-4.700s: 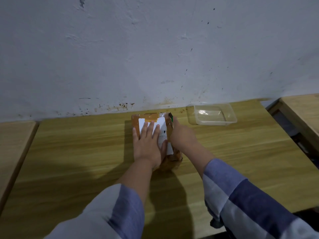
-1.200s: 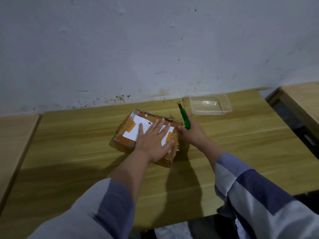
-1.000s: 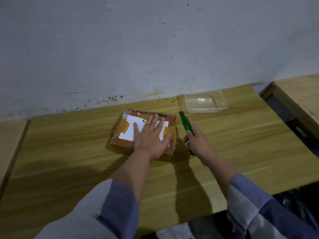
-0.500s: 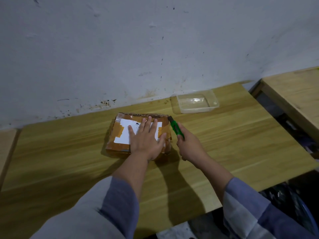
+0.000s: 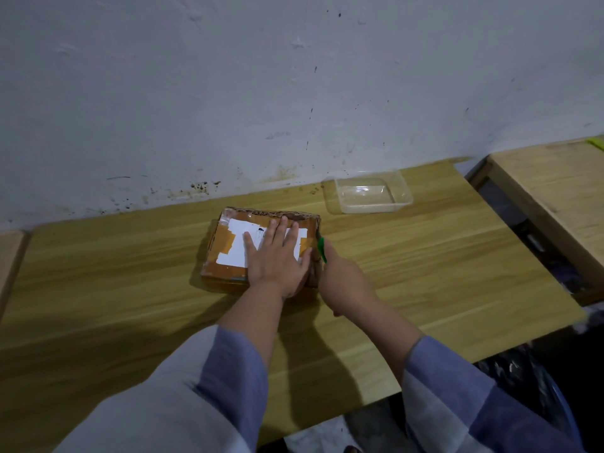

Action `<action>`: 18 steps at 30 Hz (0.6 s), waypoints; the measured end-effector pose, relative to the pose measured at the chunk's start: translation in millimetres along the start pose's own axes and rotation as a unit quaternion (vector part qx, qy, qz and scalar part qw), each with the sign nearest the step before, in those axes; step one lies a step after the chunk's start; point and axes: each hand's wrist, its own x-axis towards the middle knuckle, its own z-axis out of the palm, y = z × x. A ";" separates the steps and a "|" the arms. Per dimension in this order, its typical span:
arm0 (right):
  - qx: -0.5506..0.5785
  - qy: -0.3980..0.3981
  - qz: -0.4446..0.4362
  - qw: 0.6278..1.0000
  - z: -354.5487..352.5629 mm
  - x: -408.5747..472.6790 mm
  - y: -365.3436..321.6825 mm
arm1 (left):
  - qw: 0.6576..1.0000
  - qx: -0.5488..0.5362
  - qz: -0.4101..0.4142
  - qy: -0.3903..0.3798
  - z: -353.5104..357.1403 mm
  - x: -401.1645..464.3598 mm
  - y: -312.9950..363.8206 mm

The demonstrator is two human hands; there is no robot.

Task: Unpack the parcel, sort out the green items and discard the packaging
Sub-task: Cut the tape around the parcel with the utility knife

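Observation:
A brown cardboard parcel (image 5: 225, 250) with tape and a white label lies flat on the wooden table (image 5: 425, 263) near the wall. My left hand (image 5: 277, 256) presses flat on its top, fingers spread. Against the parcel's right side my right hand (image 5: 343, 282) is closed around a green utility knife (image 5: 322, 248), whose tip touches the box's right edge. The knife's handle is mostly hidden in my fist.
A clear, empty plastic container (image 5: 372, 194) sits at the back right of the table by the wall. A second wooden table (image 5: 555, 184) stands to the right across a gap. A dark bin with a black bag (image 5: 529, 380) is below the table's right front.
The parcel has been turned from lengthwise to sideways. My right hand has brought the green knife down from above the table to the parcel's right edge. The left hand stays pressed on top.

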 end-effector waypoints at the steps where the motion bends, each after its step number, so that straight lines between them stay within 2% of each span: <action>1: 0.001 -0.003 -0.004 1.000 1.4 -4.9 1.6 | 1.000 -0.007 -0.001 0.002 0.0 -0.3 0.6; 7: -0.027 0.000 -0.001 1.000 -2.6 -2.5 -3.5 | 1.000 -0.009 -0.009 0.005 -0.1 0.3 -0.4; 14: -0.110 0.010 -0.012 0.994 8.0 -24.4 8.2 | 0.999 -0.025 -0.019 0.007 -0.1 -2.6 2.9; 18: -0.072 0.009 -0.013 0.997 3.2 -19.6 3.6 | 0.999 -0.025 -0.025 0.015 2.1 -2.6 3.6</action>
